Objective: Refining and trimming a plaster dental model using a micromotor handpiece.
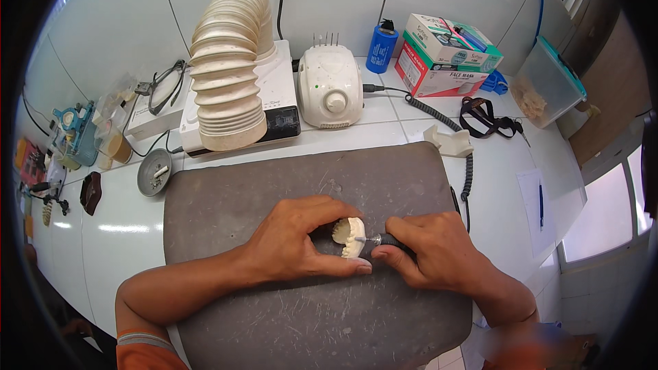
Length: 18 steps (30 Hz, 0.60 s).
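A cream-coloured dental cast [352, 237] with a row of teeth stands on edge over the dark mat. Fingers and thumb of my left hand [295, 236] are wrapped round it from the left. From the right, my right hand [435, 250] grips a dark rotary handpiece [392, 240] like a pen. Its thin metal bur [367, 240] points left and meets the toothed side of the cast; whether it presses in cannot be told. My left palm hides part of the cast's back.
The scratched dark mat [274, 322] covers the table's middle. Behind it stand a ribbed white suction hose [229, 75], a white control unit [332, 89] with a coiled cord [439, 118], and a white handpiece rest [449, 142]. An ashtray [155, 171] sits left; stacked boxes [445, 62] and a plastic tub [548, 85] right.
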Tool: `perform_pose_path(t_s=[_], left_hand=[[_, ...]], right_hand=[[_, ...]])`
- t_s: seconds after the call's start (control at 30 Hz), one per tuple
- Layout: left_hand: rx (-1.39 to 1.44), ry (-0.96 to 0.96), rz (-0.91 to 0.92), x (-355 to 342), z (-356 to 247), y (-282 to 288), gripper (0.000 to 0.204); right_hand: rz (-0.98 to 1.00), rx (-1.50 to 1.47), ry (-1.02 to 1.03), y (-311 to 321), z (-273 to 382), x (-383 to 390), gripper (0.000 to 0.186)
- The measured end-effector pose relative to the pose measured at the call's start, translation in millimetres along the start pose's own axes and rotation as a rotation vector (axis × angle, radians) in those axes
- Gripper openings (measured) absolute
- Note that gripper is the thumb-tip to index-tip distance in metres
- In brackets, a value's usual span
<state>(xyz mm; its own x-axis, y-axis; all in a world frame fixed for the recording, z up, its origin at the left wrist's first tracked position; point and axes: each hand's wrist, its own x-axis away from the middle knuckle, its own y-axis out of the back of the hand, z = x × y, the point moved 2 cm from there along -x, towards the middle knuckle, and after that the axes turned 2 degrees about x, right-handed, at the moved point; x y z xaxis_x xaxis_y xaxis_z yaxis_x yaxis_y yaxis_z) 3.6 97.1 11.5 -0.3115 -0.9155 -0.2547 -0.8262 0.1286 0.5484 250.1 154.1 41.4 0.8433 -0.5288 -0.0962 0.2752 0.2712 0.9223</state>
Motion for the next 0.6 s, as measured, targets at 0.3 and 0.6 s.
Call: perform_pose_path(t_s=[0.3,0.6], left_hand=[[0.027,-0.008,0.008,0.4,-1.2,-0.3,0.071],[0.021,-0.031,0.001,2.2,0.5,-0.4,0.071]], right_hand=[[-0.040,0.024,-0.037,0.7,-3.9,-1.1,0.049],[-0.033,0.011,-0.041,3.3,-4.0,-2.7,0.048]])
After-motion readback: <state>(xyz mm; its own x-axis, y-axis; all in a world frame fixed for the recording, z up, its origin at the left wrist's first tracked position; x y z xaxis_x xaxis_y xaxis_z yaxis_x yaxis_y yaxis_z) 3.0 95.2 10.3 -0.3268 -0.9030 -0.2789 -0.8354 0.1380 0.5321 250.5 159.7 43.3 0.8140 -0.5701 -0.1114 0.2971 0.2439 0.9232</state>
